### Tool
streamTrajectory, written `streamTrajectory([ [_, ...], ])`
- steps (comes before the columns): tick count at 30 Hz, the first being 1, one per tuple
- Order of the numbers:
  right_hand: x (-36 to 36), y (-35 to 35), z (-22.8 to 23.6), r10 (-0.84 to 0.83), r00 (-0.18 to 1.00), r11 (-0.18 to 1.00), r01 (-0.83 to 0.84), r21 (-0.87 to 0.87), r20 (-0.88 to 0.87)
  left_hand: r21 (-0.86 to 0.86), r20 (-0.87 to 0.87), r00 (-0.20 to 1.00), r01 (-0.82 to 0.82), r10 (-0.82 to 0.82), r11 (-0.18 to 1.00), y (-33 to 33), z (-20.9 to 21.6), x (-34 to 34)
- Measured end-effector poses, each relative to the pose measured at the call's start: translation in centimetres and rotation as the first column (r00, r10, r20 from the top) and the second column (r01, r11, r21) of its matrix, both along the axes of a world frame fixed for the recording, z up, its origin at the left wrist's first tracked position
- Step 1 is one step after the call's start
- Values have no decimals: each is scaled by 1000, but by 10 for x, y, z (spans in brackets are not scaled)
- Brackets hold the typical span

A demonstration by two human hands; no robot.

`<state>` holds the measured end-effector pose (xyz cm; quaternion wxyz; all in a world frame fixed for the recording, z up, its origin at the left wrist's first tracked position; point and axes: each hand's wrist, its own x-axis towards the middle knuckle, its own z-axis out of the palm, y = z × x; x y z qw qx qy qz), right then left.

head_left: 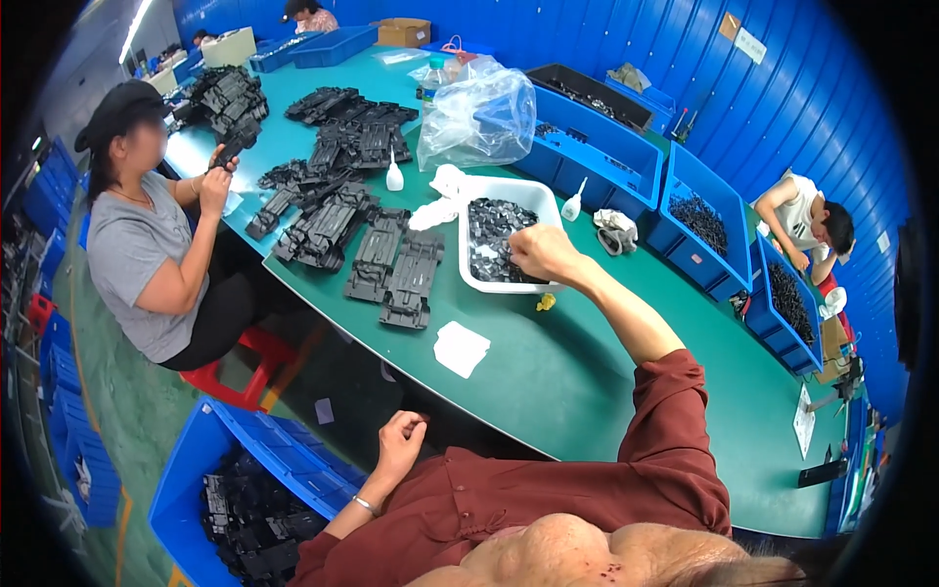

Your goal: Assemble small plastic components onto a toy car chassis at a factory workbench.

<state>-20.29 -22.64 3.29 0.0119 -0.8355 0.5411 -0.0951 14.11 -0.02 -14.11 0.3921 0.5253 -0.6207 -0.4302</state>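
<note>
My right hand (545, 256) reaches into a white plastic basin (514, 287) holding many small dark and shiny pieces (494, 217). Its fingers are closed and point down at the pieces; whatever they grip is hidden. Near the table's front edge, off the tabletop, my left hand (399, 446) is held with its fingers curled together. Anything in it is too small to name. Two black plastic chassis-like parts (411, 279) lie side by side left of the basin, with several more piled behind them. A white paper sheet (460, 349) lies in front of the basin.
A blue crate (293, 455) of black parts stands by my left arm. White cloth (437, 207), two squeeze bottles (394, 175) and a clear plastic bag (479, 117) surround the basin. Blue bins (699, 225) line the far right. Across the left edge, a person (156, 235) holds a black part.
</note>
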Motion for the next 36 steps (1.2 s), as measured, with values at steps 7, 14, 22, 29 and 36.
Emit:
streamTrajectory([
  [7,3,76,40,-212,452,929,-183,323,866,-93,-260,938,213,-230,973,10,124,-15],
  [14,26,153,32,-304,207,897,-265,353,930,-49,-628,755,206,-190,977,-27,168,-87],
  [22,31,177,45,562,795,685,-292,-667,228,-17,-764,634,159,-115,987,-24,162,-115],
  [29,30,192,46,555,825,506,-438,-743,-107,-96,-759,634,121,-151,988,-18,159,-124],
  [36,35,192,40,586,810,570,-408,-713,4,-114,-815,550,162,-185,980,-16,148,-124],
])
